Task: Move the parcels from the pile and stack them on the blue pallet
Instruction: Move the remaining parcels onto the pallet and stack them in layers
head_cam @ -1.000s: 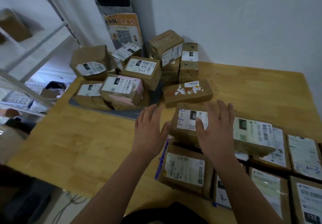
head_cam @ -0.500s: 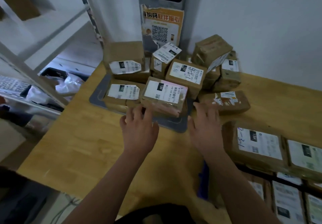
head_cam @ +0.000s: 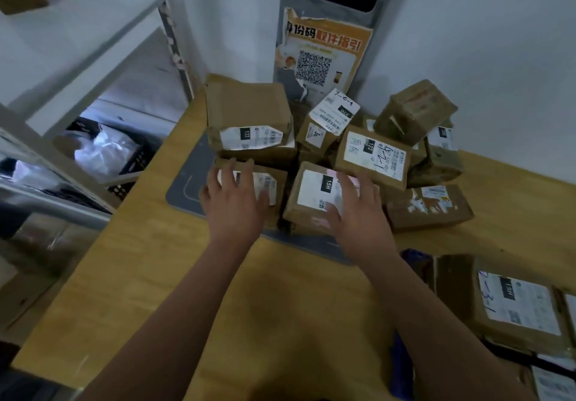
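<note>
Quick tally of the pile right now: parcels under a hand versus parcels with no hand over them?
Parcels under the left hand or right hand: 2
Parcels with no hand over them: 6 plainly visible
Total: 8; others may be hidden.

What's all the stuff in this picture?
pile parcels: at least eight, brown, white labels, table's far corner
mat: one, grey, under the pile
stacked parcels: several, brown, lower right
blue pallet: one, blue edge showing beside them
table: one, light wood, under everything
poster: one, orange, behind the pile
crate: one, black, left of table
left hand: one, open, over front-left parcel
right hand: one, open, over parcel marked 15H
</note>
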Demonstrator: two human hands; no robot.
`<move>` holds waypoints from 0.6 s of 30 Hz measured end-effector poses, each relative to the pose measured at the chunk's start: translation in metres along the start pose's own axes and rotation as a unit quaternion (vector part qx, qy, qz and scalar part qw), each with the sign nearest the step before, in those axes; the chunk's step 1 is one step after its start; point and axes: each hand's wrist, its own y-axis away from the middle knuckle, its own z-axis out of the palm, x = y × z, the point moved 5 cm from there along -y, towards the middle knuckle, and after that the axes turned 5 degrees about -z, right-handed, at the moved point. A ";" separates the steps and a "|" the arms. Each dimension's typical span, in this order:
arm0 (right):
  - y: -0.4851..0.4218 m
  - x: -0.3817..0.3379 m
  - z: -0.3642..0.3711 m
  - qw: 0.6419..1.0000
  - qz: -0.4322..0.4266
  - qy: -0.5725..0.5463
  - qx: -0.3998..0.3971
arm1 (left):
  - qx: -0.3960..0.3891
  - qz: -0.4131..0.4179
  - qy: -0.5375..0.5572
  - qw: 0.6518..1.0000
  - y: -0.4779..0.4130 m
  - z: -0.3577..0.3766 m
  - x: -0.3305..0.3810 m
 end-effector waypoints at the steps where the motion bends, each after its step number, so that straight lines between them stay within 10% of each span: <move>1: -0.014 -0.010 0.000 1.000 -0.009 0.015 0.005 | 0.013 0.005 0.001 1.000 -0.013 -0.003 -0.003; 9: -0.130 -0.066 0.022 0.994 -0.056 -0.097 -0.010 | 0.020 -0.013 0.006 1.000 -0.110 -0.010 -0.034; 18: -0.185 -0.068 0.049 0.931 0.124 -0.343 -0.027 | -0.074 -0.041 0.187 0.979 -0.134 0.017 -0.051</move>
